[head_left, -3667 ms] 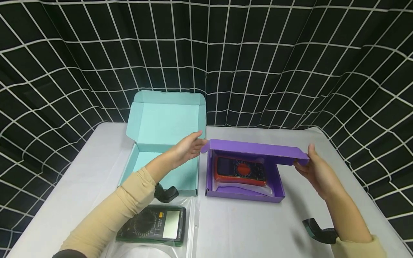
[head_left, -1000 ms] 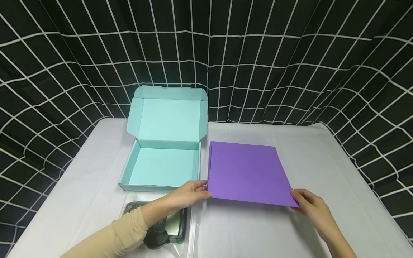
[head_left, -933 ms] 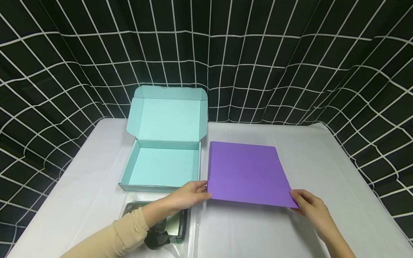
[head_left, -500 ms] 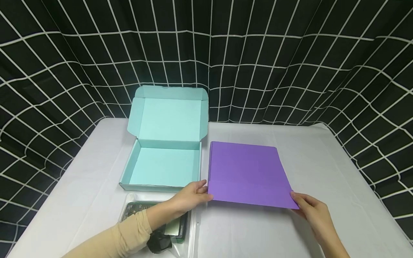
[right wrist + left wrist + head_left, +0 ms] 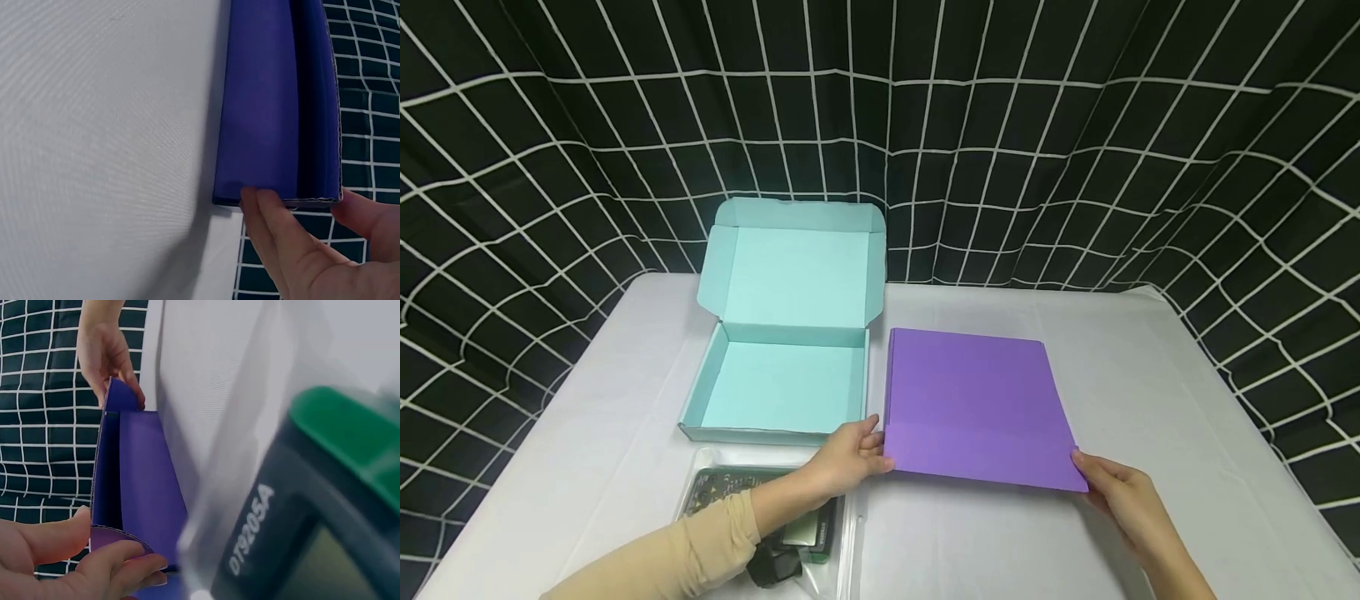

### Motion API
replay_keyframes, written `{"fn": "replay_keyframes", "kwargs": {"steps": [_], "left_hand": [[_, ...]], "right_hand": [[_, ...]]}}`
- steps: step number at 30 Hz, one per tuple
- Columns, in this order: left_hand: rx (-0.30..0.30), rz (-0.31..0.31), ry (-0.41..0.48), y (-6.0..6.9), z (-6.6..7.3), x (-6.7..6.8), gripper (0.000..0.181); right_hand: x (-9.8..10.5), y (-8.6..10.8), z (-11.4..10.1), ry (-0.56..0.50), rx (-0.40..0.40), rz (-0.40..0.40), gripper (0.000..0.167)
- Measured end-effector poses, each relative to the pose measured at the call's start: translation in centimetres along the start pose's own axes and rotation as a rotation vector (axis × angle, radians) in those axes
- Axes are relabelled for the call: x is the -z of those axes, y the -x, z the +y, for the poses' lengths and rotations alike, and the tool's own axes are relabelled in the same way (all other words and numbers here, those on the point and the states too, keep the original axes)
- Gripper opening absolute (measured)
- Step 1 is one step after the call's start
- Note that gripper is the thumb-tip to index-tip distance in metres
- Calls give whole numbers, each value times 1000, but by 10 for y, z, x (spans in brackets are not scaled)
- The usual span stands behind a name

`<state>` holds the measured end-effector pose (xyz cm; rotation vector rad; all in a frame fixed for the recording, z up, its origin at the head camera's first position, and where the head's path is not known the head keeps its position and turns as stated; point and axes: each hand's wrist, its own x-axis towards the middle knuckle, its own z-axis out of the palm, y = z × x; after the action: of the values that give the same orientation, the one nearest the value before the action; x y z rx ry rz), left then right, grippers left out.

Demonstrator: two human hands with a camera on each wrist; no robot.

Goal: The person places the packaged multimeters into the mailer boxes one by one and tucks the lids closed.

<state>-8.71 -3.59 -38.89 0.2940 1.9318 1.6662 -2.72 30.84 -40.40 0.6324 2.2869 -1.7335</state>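
The purple cardboard box (image 5: 977, 400) sits right of centre, its lid lowered almost flat with a gap left above the front wall (image 5: 259, 125). My left hand (image 5: 848, 458) is at the lid's front left corner; in the left wrist view its thumb and fingers pinch a side flap (image 5: 109, 536). At the front right corner my right hand (image 5: 1123, 500) pinches the lid's other flap (image 5: 122, 395) between thumb and fingers. What lies inside the purple box is hidden by the lid.
A turquoise box (image 5: 786, 387) stands with its lid up, left of the purple one. In front of it, partly under my left forearm, lies a dark green multimeter (image 5: 730, 483) in a clear bag. Behind the white table (image 5: 985, 542) hangs a black gridded curtain (image 5: 1037, 108).
The purple lid has come forward and down with both hands on it, covering the red multimeter seen inside earlier. Over the last second its front edge has sunk slightly.
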Motion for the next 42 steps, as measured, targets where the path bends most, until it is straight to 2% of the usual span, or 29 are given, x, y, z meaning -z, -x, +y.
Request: {"fn": "replay_keyframes", "kwargs": {"steps": [7, 10, 12, 15, 17, 18, 19, 21, 23, 25, 27, 29, 32, 35, 38, 42], "left_hand": [[-111, 17, -368, -5, -2, 6, 70], [-129, -3, -419, -7, -1, 7, 67], [-107, -30, -424, -7, 2, 8, 68], [-5, -98, -312, -2, 9, 14, 73], [67, -141, -168, 2, 16, 22, 74], [93, -156, -90, 4, 20, 25, 75], [108, -157, -19, 5, 23, 28, 75], [106, -127, 46, 4, 28, 32, 75], [93, -79, 51, -2, 30, 31, 77], [92, -19, -10, -10, 28, 27, 81], [88, 14, -78, -19, 25, 21, 84], [78, 23, -159, -27, 22, 14, 89], [60, 44, -310, -34, 19, 6, 96], [68, 59, -428, -37, 19, 3, 100], [73, 56, -491, -38, 18, 3, 97], [-4, 26, -575, -41, 14, 1, 85]], "right_hand": [[-1, -3, 3, 42, 11, -7, 57], [-2, -3, 4, 72, 14, -10, 57], [-3, -3, 4, 85, 18, -2, 57], [-1, -1, 5, 136, 52, -8, 56], [3, -1, 5, 111, 119, -1, 50], [6, -2, 5, 70, 164, -4, 41], [9, -3, 5, 21, 219, -13, 32], [16, -6, 5, -107, 323, -50, 23], [21, -10, 4, -155, 395, -76, 32], [21, -13, 3, -99, 413, -99, 32], [17, -16, 2, 35, 384, -98, 35], [14, -17, 0, 167, 343, -106, 48], [10, -18, -1, 259, 298, -140, 64], [10, -20, -2, 265, 302, -153, 68], [10, -23, -3, 229, 337, -177, 69], [11, -28, -2, 167, 360, -210, 73]]}}
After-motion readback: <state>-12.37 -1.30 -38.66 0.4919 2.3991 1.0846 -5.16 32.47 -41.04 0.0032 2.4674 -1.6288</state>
